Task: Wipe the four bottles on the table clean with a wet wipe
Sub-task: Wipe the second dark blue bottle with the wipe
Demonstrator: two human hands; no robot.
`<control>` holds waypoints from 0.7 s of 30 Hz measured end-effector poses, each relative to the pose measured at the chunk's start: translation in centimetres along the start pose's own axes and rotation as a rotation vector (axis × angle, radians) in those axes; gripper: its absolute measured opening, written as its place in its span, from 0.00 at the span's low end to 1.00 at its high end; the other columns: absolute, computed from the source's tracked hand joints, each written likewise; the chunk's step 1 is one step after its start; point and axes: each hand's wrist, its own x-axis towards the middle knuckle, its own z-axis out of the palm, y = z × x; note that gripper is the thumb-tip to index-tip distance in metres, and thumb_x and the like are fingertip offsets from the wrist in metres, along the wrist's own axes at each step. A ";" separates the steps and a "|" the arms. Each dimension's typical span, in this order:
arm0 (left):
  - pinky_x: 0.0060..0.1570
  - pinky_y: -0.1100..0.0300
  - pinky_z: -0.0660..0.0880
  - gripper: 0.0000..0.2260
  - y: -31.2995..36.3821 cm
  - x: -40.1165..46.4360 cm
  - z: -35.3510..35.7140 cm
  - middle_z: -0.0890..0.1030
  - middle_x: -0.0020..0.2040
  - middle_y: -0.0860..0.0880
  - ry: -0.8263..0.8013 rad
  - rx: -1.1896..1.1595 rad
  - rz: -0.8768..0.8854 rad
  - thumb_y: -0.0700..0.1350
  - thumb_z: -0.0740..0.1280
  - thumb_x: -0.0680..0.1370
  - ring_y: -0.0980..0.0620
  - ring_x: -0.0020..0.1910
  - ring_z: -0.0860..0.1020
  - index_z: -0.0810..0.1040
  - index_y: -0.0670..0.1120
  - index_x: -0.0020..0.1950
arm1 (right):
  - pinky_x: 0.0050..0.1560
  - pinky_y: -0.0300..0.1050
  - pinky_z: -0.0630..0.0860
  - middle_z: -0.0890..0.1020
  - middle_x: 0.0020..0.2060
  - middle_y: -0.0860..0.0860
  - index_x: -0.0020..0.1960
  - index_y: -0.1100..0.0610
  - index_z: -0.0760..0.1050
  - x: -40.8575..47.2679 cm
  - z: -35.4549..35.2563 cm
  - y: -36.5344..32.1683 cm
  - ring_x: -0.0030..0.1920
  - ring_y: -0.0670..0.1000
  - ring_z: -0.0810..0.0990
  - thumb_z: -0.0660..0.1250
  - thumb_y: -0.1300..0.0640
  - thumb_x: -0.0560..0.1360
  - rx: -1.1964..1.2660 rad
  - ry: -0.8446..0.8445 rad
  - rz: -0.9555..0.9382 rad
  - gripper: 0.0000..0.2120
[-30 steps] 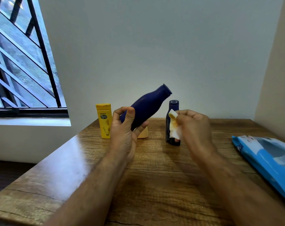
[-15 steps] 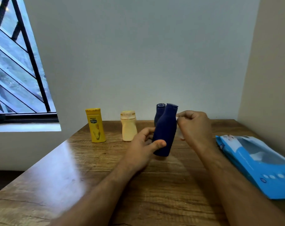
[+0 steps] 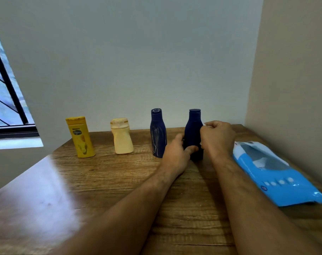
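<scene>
Navy bottle stands upright at the row's right end, left hand clamped on it; right hand curled closed beside it.

table: brown wood grain, pale glare patch at left. yellow bottle: yellow, dark oval label mark, orange-brown print below. cream bottle: pale cream, brownish smudges on cap. streaked bottle: navy with pale vertical streaks. plain bottle: uniform navy. pack: sky blue, white patches, row of white dots.
</scene>
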 end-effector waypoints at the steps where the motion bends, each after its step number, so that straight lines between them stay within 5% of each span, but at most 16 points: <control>1: 0.59 0.54 0.79 0.20 0.0 0.3 0.2 0.83 0.57 0.52 -0.004 -0.002 0.000 0.46 0.70 0.79 0.55 0.55 0.82 0.72 0.49 0.70 | 0.43 0.44 0.83 0.84 0.52 0.54 0.59 0.57 0.80 0.1 0.1 0.1 0.46 0.54 0.83 0.65 0.61 0.74 0.001 0.001 0.015 0.14; 11: 0.61 0.51 0.78 0.21 0.4 1.4 1.0 0.83 0.58 0.52 0.007 0.027 -0.024 0.43 0.71 0.78 0.54 0.56 0.81 0.72 0.48 0.70 | 0.44 0.50 0.84 0.84 0.47 0.53 0.55 0.56 0.80 0.6 0.1 0.3 0.42 0.54 0.83 0.67 0.56 0.75 0.015 0.133 0.081 0.10; 17: 0.66 0.54 0.74 0.29 0.8 0.7 0.8 0.80 0.66 0.50 0.017 0.060 -0.106 0.38 0.74 0.75 0.54 0.63 0.78 0.68 0.47 0.75 | 0.31 0.35 0.71 0.79 0.42 0.50 0.52 0.56 0.75 0.5 -0.6 0.0 0.36 0.47 0.75 0.67 0.55 0.75 -0.012 0.160 0.079 0.08; 21: 0.68 0.52 0.73 0.32 0.9 -0.4 0.8 0.79 0.67 0.50 0.061 0.175 -0.122 0.39 0.75 0.74 0.52 0.66 0.76 0.67 0.47 0.75 | 0.30 0.35 0.68 0.75 0.38 0.49 0.51 0.56 0.73 -0.1 -0.8 -0.5 0.35 0.47 0.73 0.67 0.56 0.74 -0.055 0.129 0.019 0.08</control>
